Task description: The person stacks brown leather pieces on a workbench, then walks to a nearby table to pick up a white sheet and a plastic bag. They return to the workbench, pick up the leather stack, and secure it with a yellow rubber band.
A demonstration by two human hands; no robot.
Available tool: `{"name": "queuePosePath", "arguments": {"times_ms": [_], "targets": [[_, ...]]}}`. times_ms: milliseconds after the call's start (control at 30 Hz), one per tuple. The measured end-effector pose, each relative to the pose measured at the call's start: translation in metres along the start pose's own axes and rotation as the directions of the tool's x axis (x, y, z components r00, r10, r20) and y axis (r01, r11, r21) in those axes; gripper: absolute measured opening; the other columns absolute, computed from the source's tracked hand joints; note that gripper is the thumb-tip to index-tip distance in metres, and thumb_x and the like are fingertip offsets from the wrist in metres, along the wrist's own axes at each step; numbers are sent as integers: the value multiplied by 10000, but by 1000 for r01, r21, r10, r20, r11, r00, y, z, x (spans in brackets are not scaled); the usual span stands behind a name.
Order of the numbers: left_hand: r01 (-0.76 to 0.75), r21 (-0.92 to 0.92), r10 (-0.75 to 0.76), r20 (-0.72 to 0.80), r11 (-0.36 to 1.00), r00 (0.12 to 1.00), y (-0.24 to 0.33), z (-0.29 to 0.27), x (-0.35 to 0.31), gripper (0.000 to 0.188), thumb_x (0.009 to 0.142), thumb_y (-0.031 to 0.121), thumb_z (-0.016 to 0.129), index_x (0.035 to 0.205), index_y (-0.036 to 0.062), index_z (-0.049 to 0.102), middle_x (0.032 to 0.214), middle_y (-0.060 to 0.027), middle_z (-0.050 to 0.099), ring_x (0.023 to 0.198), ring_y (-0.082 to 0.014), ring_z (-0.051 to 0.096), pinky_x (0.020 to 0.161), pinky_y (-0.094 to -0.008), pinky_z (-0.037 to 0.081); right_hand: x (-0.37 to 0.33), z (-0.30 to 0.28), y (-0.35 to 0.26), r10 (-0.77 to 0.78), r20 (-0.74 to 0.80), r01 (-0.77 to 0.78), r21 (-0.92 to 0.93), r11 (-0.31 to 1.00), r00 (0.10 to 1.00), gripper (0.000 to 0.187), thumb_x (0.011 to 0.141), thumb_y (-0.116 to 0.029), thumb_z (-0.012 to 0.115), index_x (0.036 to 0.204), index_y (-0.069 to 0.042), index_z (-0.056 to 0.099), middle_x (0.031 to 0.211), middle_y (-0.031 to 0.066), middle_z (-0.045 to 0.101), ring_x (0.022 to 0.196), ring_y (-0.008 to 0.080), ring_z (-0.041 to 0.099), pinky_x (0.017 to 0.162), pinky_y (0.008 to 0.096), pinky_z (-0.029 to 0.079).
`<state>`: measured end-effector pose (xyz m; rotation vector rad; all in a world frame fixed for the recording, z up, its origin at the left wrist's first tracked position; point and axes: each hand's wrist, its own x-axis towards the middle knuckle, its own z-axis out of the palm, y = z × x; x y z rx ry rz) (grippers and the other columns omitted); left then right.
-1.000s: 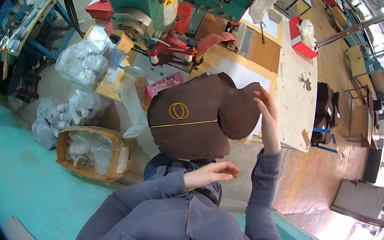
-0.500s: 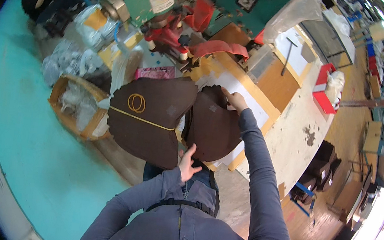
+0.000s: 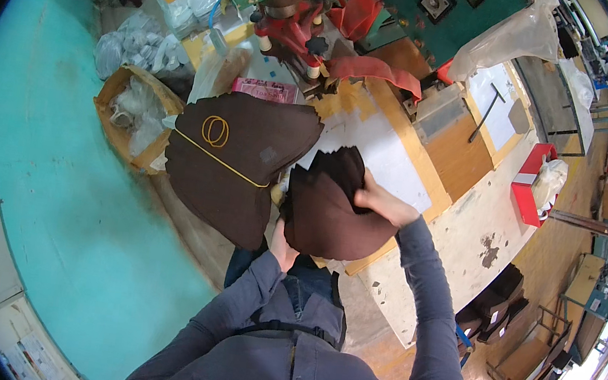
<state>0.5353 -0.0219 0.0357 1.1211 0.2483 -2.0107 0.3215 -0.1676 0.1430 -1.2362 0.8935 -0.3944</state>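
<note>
My right hand [image 3: 384, 201] grips the right edge of a stack of dark brown cut sheets [image 3: 342, 221], which it bends and curls. At the stack's lower left side my left hand [image 3: 283, 248] is closed on the edge, its fingers partly hidden behind the sheets. Left of it lies a second, larger stack of brown sheets [image 3: 238, 136], fanned at its edges. A yellow elastic band [image 3: 234, 168] runs across that one, and a loose looped rubber band [image 3: 215, 132] rests on top.
Behind stands a green machine [image 3: 460, 27] with red parts [image 3: 293, 33]. A pink box [image 3: 264, 90] sits beyond the larger stack. To the left is a carton [image 3: 105, 106] of plastic bags. On the table's right are a hammer-like tool [image 3: 487, 114] and a red box [image 3: 528, 186].
The smaller stack has come nearer to me and now bends up in my hands. My right hand has moved down its edge; my left fingers have closed on its lower left side.
</note>
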Motion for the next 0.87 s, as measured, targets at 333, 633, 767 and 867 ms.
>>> {"name": "queuePosePath", "arguments": {"times_ms": [333, 633, 767, 867], "targets": [[-72, -4, 72, -92, 997, 993, -1, 13, -3, 603, 927, 539, 428, 1346, 106, 439, 1352, -47, 487, 1245, -214, 444, 1055, -364, 320, -35, 38, 36, -125, -429, -114, -491, 864, 895, 1163, 486, -329, 879, 1356, 76, 221, 1112, 304, 559, 1077, 415, 557, 942, 408, 436], [-422, 322, 398, 138, 848, 907, 20, 77, -31, 702, 925, 381, 527, 1465, 89, 186, 1496, -99, 235, 1383, -209, 197, 1127, -354, 148, -83, 14, 90, 111, -680, 261, 420, 869, 725, 751, 593, -79, 746, 1265, -7, 418, 1158, 138, 557, 1046, 260, 556, 904, 376, 469], [-378, 708, 432, 114, 597, 895, -8, 66, -25, 995, 778, 346, 714, 1465, 34, 65, 1503, -190, 107, 1402, -318, 100, 1138, -405, 118, -65, -2, 125, 358, -747, 298, 585, 755, 560, 624, 705, -111, 712, 1256, -26, 431, 1106, 134, 568, 970, 266, 579, 841, 367, 499], [-269, 901, 368, 136, 340, 920, -64, -20, 44, 1065, 725, 377, 752, 1452, -5, 74, 1486, -214, 135, 1393, -377, 102, 1138, -428, 117, -62, -22, 154, 422, -662, 291, 692, 660, 619, 625, 718, -126, 715, 1266, -47, 426, 1118, 135, 564, 985, 272, 576, 841, 374, 501]]}}
